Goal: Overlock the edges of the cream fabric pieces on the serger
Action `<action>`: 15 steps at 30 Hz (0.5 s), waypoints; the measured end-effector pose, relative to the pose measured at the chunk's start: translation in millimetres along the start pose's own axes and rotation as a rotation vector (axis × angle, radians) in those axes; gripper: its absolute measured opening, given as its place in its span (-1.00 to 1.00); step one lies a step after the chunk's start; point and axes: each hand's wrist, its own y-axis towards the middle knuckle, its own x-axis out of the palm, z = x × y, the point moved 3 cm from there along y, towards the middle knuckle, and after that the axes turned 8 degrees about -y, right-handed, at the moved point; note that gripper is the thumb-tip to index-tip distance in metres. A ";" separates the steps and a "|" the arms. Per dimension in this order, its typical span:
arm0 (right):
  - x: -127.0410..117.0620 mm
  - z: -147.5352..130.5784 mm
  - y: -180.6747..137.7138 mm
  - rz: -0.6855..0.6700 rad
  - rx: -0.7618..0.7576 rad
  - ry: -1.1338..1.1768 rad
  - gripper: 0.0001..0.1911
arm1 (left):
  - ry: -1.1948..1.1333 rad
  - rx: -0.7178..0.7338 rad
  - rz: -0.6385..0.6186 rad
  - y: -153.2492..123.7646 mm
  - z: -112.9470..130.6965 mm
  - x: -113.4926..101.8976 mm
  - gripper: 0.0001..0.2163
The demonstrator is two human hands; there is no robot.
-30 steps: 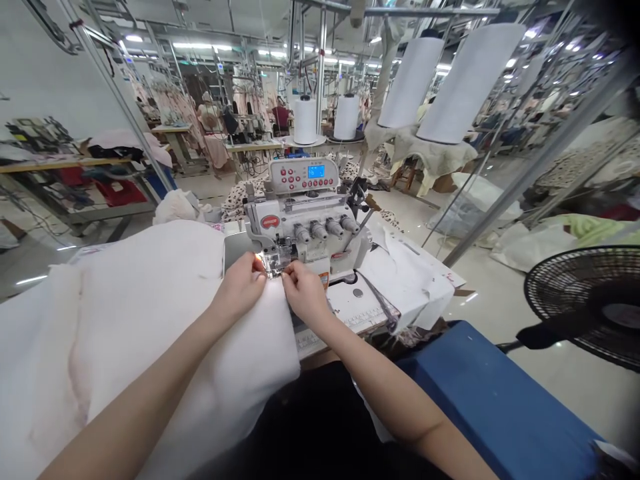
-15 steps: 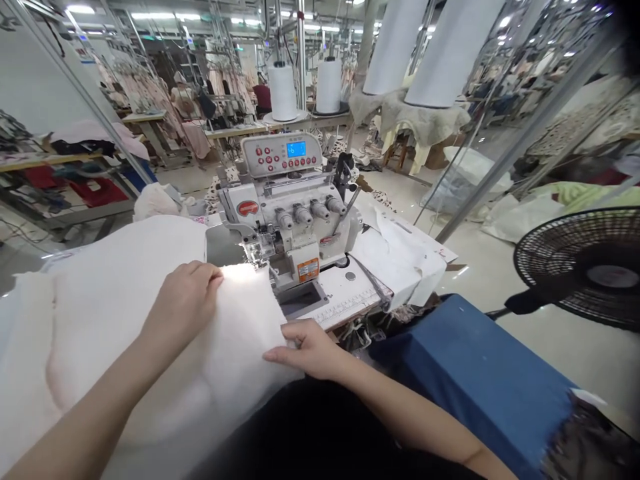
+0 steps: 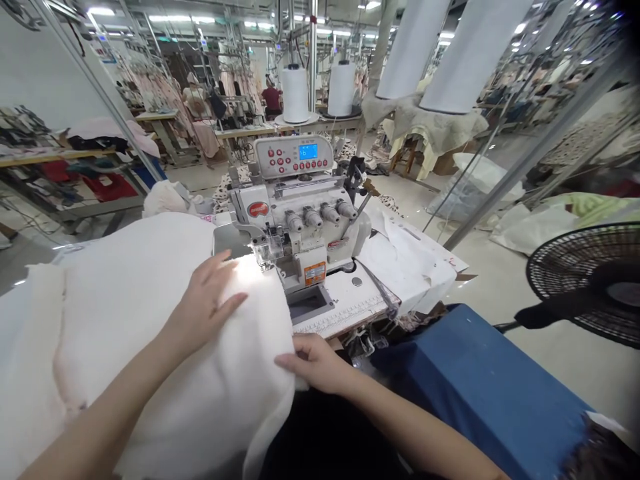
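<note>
A thick white padded fabric covers the left of the view and runs up to the presser foot of a white overlock sewing machine. My left hand lies on top of this padding with its fingers spread, just short of the machine's needle area. Nearer to me, my right hand has its fingers curled around the padding's near edge. The thumb of that hand is hidden. The padding's bulk hides the left part of the machine bed.
The machine table carries white fabric pieces at its right. A blue-covered bench stands at lower right, beside a black pedestal fan. Large thread cones rise behind the machine. Garment racks and a distant co-worker fill the background.
Both hands have moved back from the presser foot, where they were close together a second ago. The right hand has dropped to the padding's near edge, and the left has opened flat.
</note>
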 end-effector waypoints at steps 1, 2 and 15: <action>0.2 0.7 1.3 0.008 0.004 0.003 -0.72 | 0.008 -0.105 0.016 -6.5 -9.5 -0.1 -0.34; 0.7 1.9 2.4 0.011 0.012 0.004 -0.74 | 0.017 -0.205 0.010 -14.8 -18.6 0.0 -0.22; 6.0 9.5 11.7 0.028 0.011 0.004 -0.70 | 0.254 -0.570 -0.110 11.2 -34.3 -92.0 -0.44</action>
